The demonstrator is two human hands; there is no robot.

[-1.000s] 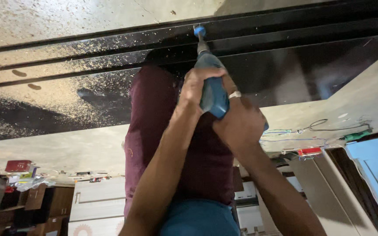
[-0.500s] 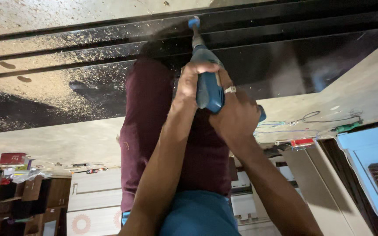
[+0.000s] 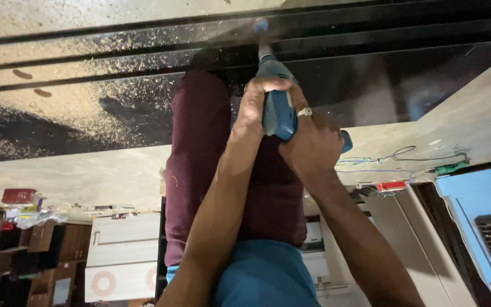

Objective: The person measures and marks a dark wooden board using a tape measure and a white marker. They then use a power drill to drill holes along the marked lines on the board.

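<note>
Both hands grip a blue drill (image 3: 277, 108) whose tip presses into the dark panel (image 3: 399, 74). The left hand (image 3: 257, 105) is clenched around the drill's body from the left side; the right hand (image 3: 313, 145), wearing a ring (image 3: 304, 112), is clenched around the grip just below and to the right of it. The drill's blue tip (image 3: 261, 25) meets the panel at one of its long grooves. Left of the drill, sawdust (image 3: 86, 108) lies scattered over the panel. Behind the drill and forearms, a maroon-clad leg (image 3: 200, 159) crosses the panel and hides part of it. Right of the drill, loose wires (image 3: 404, 156) and a small red part (image 3: 391, 186) lie on a pale board (image 3: 473, 125), with a light-blue box (image 3: 478, 222) farther right. Far to the lower left of the drill stand cluttered shelves (image 3: 18, 227) and a white cabinet (image 3: 123, 256).

Compared with half a second ago, the drill and hands sit slightly higher and to the right in view, the grip unchanged; the shelves have shifted lower left.
</note>
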